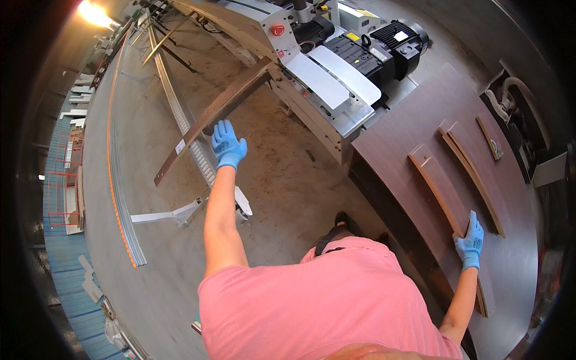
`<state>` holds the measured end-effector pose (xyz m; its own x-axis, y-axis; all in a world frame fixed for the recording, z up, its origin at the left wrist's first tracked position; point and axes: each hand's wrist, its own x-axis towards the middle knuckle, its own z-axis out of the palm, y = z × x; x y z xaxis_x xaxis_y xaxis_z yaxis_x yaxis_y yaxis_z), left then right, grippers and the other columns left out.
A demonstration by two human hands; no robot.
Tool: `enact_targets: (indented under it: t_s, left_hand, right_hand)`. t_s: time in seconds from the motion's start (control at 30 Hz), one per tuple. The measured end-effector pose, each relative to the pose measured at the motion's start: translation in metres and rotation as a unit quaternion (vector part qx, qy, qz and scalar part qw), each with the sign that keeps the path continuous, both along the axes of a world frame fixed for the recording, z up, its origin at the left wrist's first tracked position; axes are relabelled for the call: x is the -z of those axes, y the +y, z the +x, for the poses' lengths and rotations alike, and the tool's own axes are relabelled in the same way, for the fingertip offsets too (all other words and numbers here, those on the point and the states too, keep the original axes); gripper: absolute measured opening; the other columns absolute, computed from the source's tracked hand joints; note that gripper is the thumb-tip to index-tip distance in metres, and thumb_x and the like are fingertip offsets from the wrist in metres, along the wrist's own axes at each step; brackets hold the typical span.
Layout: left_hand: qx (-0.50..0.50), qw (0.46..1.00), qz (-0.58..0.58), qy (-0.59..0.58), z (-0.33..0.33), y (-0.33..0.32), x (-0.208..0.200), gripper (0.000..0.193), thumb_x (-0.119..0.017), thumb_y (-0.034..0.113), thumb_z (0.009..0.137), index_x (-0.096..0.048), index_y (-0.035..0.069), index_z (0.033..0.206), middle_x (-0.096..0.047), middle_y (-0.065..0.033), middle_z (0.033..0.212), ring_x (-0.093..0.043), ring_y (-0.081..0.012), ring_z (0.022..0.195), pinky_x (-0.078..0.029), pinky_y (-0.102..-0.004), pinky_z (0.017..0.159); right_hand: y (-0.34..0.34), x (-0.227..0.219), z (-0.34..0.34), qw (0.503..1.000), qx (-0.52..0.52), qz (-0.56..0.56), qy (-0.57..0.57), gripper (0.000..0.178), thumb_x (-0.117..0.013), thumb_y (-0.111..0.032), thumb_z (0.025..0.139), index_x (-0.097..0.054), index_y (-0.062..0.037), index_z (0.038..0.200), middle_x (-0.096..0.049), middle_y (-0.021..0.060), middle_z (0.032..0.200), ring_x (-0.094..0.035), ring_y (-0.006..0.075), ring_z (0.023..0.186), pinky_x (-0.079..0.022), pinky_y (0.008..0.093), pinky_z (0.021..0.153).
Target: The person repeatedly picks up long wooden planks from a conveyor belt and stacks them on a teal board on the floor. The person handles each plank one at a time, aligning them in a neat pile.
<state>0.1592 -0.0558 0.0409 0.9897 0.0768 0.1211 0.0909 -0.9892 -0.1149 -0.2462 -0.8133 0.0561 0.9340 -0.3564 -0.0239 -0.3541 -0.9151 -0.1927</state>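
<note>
My left hand (228,146), in a blue glove, reaches forward with its fingers stretched out and holds nothing. It is just beside a long dark-brown board (207,123) that slants out from the machine; whether they touch I cannot tell. To the right, my blue-gloved right hand (470,242) lies across a narrow brown wooden strip (437,182), thumb at one edge and fingers at the other. That strip rests on a broad dark-brown panel top (510,264). Beside it lie another pair of stacked strips (474,174) and a shorter strip (489,138).
Ahead stands a machine with a red button (278,30), black motors (375,48) and metal plates (327,81). A roller rail (180,114) on legs runs along the left, with a grey track edged in orange (120,198) farther left. A hose (519,90) hangs at the far right.
</note>
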Motion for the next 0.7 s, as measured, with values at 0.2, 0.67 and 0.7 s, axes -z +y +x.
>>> enact_targets:
  t_s: [0.2,0.67,0.7]
  left_hand:
    - [-0.025,0.997,0.067,0.03,0.028,0.023,0.0,0.103,-0.079,0.034,0.083,-0.029,0.003,0.168,-0.031,-0.0221,0.173,-0.026,-0.0405,0.163,-0.026,-0.0536,0.13]
    - [0.045,0.997,-0.009,0.06,0.04,0.033,-0.003,0.048,-0.073,0.021,0.082,-0.063,0.007,0.127,-0.074,-0.0247,0.116,-0.071,-0.0451,0.111,-0.057,-0.0535,0.098]
    - [0.052,0.996,-0.021,0.072,0.033,0.028,-0.002,0.047,-0.073,0.021,0.082,-0.064,0.007,0.125,-0.073,-0.025,0.117,-0.071,-0.0451,0.112,-0.057,-0.0535,0.098]
  right_hand:
    - [0.004,-0.004,0.001,1.0,0.014,0.0,0.006,0.103,-0.089,-0.009,0.069,-0.043,-0.0082,0.162,-0.062,0.0205,0.145,-0.058,0.0429,0.132,-0.044,0.0483,0.118]
    - [0.003,-0.004,0.005,1.0,0.014,0.012,0.003,0.101,-0.089,-0.01,0.067,-0.047,-0.0075,0.159,-0.064,0.0202,0.142,-0.06,0.0417,0.131,-0.046,0.0484,0.116]
    - [0.003,-0.006,0.005,1.0,0.012,0.012,0.003,0.099,-0.089,-0.01,0.068,-0.048,-0.0074,0.158,-0.064,0.0204,0.141,-0.06,0.0417,0.13,-0.046,0.0485,0.115]
